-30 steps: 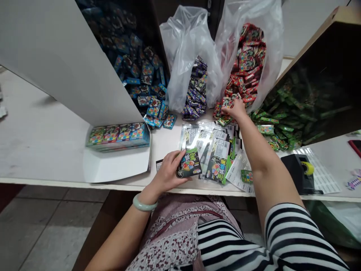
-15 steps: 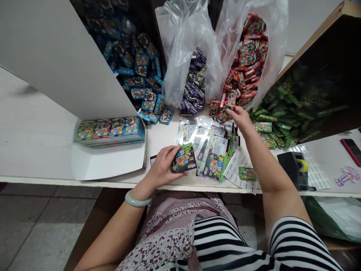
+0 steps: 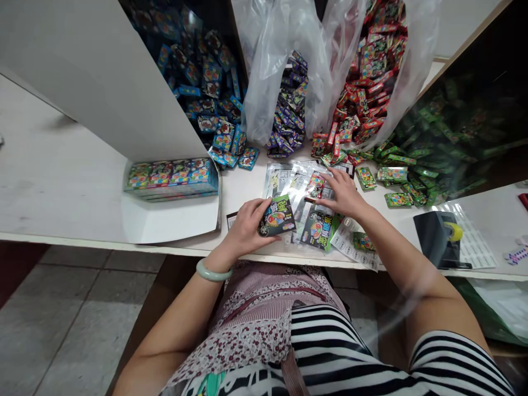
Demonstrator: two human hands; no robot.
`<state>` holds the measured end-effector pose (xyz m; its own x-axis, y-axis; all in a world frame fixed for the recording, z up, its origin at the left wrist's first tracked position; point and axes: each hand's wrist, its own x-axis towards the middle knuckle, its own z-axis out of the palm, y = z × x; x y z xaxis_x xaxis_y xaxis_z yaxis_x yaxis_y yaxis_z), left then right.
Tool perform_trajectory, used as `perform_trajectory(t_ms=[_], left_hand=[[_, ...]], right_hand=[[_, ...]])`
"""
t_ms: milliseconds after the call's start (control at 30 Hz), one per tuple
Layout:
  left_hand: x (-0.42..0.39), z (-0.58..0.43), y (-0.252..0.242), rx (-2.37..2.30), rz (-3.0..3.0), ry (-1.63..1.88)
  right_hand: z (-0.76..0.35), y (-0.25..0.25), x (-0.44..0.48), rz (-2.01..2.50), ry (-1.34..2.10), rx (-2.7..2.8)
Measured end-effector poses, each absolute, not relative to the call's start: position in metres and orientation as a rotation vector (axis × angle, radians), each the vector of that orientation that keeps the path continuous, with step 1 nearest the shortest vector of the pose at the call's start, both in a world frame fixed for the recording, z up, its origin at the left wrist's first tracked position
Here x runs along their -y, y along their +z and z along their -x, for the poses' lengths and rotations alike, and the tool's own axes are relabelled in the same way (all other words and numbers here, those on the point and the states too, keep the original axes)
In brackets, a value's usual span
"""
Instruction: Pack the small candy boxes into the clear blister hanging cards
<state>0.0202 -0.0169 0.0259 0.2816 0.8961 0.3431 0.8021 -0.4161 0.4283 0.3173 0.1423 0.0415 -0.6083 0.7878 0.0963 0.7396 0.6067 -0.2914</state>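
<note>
Near the front edge of the counter (image 3: pixel 82 192), in the head view, the left hand (image 3: pixel 248 224) is closed, thumb on top, on the left end of a flat black packet (image 3: pixel 278 216), its face bearing a bright green upper corner and a round multicoloured picture. Just right of it and slightly farther back, the right hand (image 3: pixel 345 192), only partly curled, grips a small red packet (image 3: pixel 314 187) with busy multicoloured print above overlapping printed bags (image 3: pixel 317 230), the front one showing a similar round picture beside a white sticker sheet (image 3: pixel 345 237).
</note>
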Motion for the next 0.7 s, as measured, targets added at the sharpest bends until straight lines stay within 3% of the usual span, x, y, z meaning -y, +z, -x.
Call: perform_trajectory(t_ms=[133, 267, 400, 700], left_hand=[[0.015, -0.022, 0.021, -1.629, -2.372, 0.761], [0.015, -0.019, 0.021, -1.643, -2.368, 0.757], [0.012, -0.02, 0.022, -1.533, -2.44, 0.801], [0.013, -0.019, 0.024, -1.413, -2.521, 0.752]], right_hand=[[-0.304, 0.042, -0.143, 1.232, 0.46, 2.572], [-0.308, 0.065, -0.118, 0.83, 0.523, 2.448], [-0.313, 0.098, -0.093, 0.51, 0.619, 2.672], [-0.301, 0.114, -0.09, 0.536, 0.576, 2.954]])
